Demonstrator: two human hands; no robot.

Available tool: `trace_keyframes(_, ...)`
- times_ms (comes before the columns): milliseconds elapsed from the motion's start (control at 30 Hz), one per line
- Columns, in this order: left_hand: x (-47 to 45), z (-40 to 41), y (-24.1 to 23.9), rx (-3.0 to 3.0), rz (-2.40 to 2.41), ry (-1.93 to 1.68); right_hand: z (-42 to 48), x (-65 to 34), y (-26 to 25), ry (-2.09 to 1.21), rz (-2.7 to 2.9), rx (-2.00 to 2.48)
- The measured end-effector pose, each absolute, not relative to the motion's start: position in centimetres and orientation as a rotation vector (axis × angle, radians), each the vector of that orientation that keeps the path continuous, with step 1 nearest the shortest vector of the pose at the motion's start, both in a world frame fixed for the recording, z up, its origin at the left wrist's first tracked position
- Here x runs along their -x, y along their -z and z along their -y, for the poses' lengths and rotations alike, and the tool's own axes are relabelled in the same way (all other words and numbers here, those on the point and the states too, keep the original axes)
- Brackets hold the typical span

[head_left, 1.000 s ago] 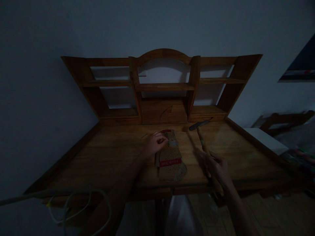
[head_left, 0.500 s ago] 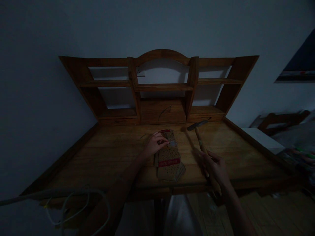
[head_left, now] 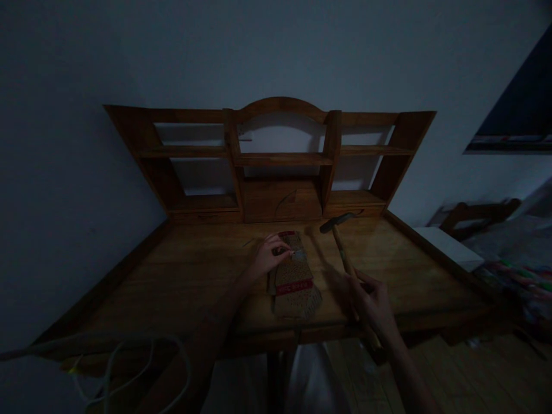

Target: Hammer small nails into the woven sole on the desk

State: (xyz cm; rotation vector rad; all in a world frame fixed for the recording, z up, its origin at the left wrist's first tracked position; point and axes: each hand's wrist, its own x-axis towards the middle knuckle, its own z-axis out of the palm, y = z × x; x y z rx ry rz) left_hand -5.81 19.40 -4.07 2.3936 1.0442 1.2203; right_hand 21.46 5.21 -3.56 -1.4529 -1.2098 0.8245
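Nearest, the right grip is wrapped round a wooden-handled hammer, its head pointing away over the counter. The left grip is narrow, thumb and fingertips pinched over the cardboard; whether anything small sits between them is too dark to tell. The cardboard lies near the counter's front edge, wood spreading on either side to raised edges. Behind stands a shelf.

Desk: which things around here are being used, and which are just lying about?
Seemingly in use:
- hammer, in the right hand
- cardboard, under the left hand; anything in those fingers is too small to tell

Seemingly lying about:
- thin strip
- pale cord
- chair
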Motion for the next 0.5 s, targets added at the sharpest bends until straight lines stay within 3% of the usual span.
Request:
trace_keyframes(267,6.2,-20.2,5.8,-2.446,-0.964,-1.106,-1.6,-18.4,-1.6,-0.78,1.584,1.411)
trace_keyframes(500,6.3,-20.3,5.8,-2.5,-0.988,-1.081,-0.7,-17.2,-0.8,-0.664,1.707,1.525)
